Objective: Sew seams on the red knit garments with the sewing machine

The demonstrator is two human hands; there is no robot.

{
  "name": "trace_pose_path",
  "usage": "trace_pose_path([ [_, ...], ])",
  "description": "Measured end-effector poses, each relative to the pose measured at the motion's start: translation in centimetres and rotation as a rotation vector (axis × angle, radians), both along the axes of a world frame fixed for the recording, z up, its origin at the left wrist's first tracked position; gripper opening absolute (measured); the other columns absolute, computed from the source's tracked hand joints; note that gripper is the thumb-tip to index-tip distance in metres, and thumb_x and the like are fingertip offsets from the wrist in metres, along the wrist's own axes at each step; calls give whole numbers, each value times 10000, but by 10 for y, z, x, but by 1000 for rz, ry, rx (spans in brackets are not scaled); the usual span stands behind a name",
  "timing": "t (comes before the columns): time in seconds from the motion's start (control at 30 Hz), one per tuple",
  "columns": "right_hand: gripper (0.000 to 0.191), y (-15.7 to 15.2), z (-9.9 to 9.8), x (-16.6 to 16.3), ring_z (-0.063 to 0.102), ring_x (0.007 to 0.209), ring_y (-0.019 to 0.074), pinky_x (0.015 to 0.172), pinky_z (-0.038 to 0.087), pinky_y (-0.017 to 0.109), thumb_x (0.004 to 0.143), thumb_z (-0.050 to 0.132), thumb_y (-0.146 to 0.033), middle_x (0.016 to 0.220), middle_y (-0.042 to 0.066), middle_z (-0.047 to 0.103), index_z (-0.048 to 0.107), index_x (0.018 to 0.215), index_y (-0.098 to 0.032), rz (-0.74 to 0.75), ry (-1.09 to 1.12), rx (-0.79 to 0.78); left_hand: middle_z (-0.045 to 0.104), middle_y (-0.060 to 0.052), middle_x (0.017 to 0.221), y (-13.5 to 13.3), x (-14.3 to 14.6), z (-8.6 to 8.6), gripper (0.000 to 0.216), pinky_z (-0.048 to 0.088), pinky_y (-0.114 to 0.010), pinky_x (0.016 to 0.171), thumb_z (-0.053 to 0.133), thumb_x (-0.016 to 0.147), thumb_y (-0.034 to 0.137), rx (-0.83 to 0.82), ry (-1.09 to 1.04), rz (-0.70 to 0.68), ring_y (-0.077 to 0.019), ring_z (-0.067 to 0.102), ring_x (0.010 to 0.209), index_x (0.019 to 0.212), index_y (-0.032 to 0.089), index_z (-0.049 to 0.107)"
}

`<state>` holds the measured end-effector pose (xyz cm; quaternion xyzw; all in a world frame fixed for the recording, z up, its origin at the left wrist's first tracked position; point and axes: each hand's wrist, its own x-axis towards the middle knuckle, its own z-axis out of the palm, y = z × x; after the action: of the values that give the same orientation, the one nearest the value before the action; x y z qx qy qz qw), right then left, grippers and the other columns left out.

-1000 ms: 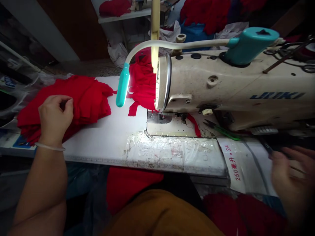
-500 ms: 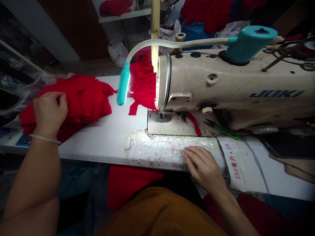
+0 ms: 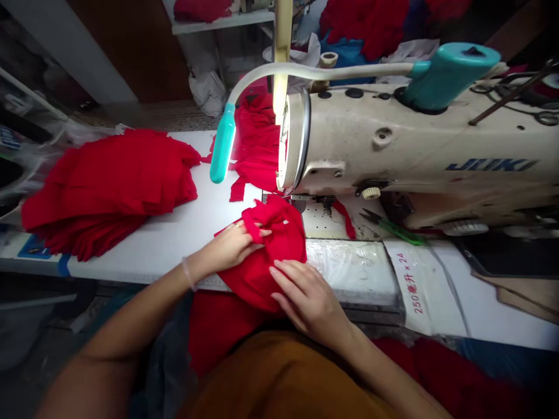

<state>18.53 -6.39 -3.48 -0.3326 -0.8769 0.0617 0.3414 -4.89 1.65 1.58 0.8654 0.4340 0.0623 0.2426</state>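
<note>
A crumpled piece of red fabric [image 3: 286,247] lies in front of the sewing machine [image 3: 367,139], partly over the needle plate and hanging toward the table's front edge. My left hand [image 3: 238,241] is closed on its left side, with a fold of cloth between the fingers. Fingers stretched out, my right hand [image 3: 308,291] rests against the fabric's lower right part. The needle area is mostly hidden behind the machine head and the cloth. To the left, a thick stack of red fabric pieces [image 3: 117,186] sits on the white table [image 3: 174,244].
A teal gooseneck lamp [image 3: 222,145] shines beside the machine head. More gathered red fabric [image 3: 257,145] lies behind it. Green-handled snips [image 3: 393,227] and a red strip [image 3: 345,218] lie under the machine arm. A dark phone-like device [image 3: 510,256] is at the right.
My left hand has come from the stack to the table's middle with a red fabric piece. My right hand has shifted left onto that piece.
</note>
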Motion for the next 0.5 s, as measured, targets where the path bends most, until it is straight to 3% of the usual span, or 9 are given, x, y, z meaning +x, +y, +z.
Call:
trace_pose_path([
  [0.07,287,2,-2,-10,627,1114,304,899,552,463,947,595,-223,1212,162,685,627,1197,-85,32,-107,1,629,-129,1264,3,11,-22,396,442,-491,1039,435,1026,422,167,225,62,-336,546,1218,1311,227,628],
  [0.13,215,4,-7,-14,638,1096,298,891,551,453,956,578,-225,1168,144,707,658,1108,-96,52,-123,-18,587,-156,1281,5,4,-28,481,510,-444,909,443,1007,502,235,386,204,-337,603,1100,1364,215,588],
  [0.23,161,9,-13,-14,622,1145,281,966,522,449,960,567,-216,1156,121,713,661,1046,-119,121,-80,-63,572,-152,1232,5,-28,-14,567,529,-365,725,436,987,576,195,516,414,-292,661,910,1434,236,514],
  [0.3,141,14,-15,-17,609,1172,271,1016,497,456,968,553,-218,1167,111,708,652,1020,-132,170,-52,-81,592,-130,1137,8,-49,-5,520,517,-362,698,414,1000,555,171,575,548,-287,667,847,1403,254,547],
  [0.4,117,22,-16,-28,612,1144,240,1054,475,453,975,540,-210,1115,99,707,634,960,-143,211,6,-106,603,-119,1090,22,-59,-7,426,515,-365,771,400,1020,468,245,488,674,-270,664,868,1192,210,691],
  [0.5,114,27,-18,-41,621,1015,212,996,507,412,971,528,-184,988,93,683,624,922,-147,201,48,-117,614,-109,1118,43,-42,-22,340,492,-362,935,552,956,445,279,186,579,-258,634,1025,1079,163,698],
])
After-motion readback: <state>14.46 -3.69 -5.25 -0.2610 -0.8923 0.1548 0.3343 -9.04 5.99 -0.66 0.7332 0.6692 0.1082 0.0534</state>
